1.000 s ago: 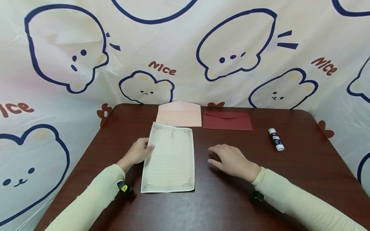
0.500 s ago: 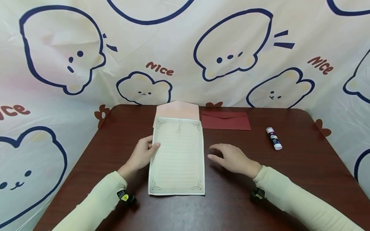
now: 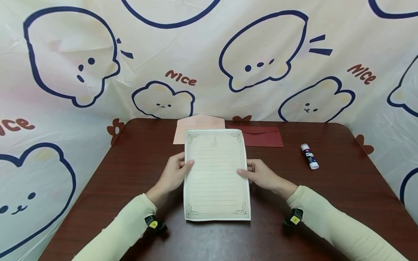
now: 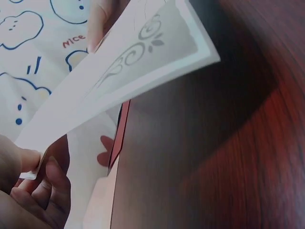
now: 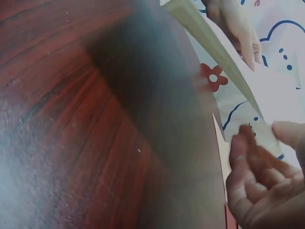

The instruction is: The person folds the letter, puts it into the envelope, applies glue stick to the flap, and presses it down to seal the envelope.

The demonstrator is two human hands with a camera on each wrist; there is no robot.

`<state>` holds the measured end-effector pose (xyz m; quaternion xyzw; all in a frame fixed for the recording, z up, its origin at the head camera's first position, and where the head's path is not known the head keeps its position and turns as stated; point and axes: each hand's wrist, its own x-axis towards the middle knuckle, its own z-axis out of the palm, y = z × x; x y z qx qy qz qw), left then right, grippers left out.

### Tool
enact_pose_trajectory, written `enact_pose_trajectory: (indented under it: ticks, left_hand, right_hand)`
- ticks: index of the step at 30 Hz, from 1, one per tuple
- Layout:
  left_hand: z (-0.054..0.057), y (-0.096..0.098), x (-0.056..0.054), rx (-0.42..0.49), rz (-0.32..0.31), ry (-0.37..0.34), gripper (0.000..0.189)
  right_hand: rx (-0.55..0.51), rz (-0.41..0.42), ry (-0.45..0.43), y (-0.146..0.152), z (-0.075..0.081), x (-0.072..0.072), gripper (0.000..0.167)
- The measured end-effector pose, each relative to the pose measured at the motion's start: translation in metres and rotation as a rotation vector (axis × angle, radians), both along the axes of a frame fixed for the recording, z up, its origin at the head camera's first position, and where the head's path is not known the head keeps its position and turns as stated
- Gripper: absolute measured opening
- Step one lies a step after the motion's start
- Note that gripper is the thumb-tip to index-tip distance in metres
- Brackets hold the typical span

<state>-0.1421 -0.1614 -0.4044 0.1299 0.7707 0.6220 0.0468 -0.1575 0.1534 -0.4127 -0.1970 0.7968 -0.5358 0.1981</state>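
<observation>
A cream sheet of lined writing paper (image 3: 215,188) with scrollwork in its corners is held up above the table. My left hand (image 3: 171,174) pinches its left edge, thumb on the front and fingers behind. At the right edge, my right hand (image 3: 262,177) holds the sheet the same way, thumb on the lined side. In the left wrist view, the paper (image 4: 114,81) slants over the tabletop, its lower corner off the wood. The right wrist view has the fingers (image 5: 243,164) curled behind the paper's edge. The sheet covers parts of both envelopes beyond it.
A pale pink envelope (image 3: 181,132), flap up, lies at the table's back beside a dark red envelope (image 3: 263,137). A glue stick (image 3: 309,156) lies farther right on the brown table (image 3: 130,159). A cartoon-printed cloth (image 3: 209,54) hangs behind.
My left hand has carried the paper rightward and straightened it, with its top now overlapping the red envelope. My right hand, earlier apart from it, has taken hold of the right edge.
</observation>
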Motion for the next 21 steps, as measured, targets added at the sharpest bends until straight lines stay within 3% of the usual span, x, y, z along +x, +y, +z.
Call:
enact_pose_trajectory:
  ticks: [5, 13, 21]
  left_hand:
    - [-0.002, 0.007, 0.000, 0.023, -0.028, -0.035, 0.038]
    - [-0.005, 0.011, 0.004, -0.067, -0.092, -0.078, 0.037]
    - [-0.004, 0.015, 0.007, 0.039, -0.124, -0.267, 0.040]
  right_hand:
    - [-0.043, -0.029, -0.045, 0.005, -0.003, 0.002, 0.038]
    - [-0.047, -0.052, -0.094, 0.016, -0.003, 0.008, 0.045]
    - [-0.071, -0.090, -0.119, 0.022, -0.004, 0.010, 0.042]
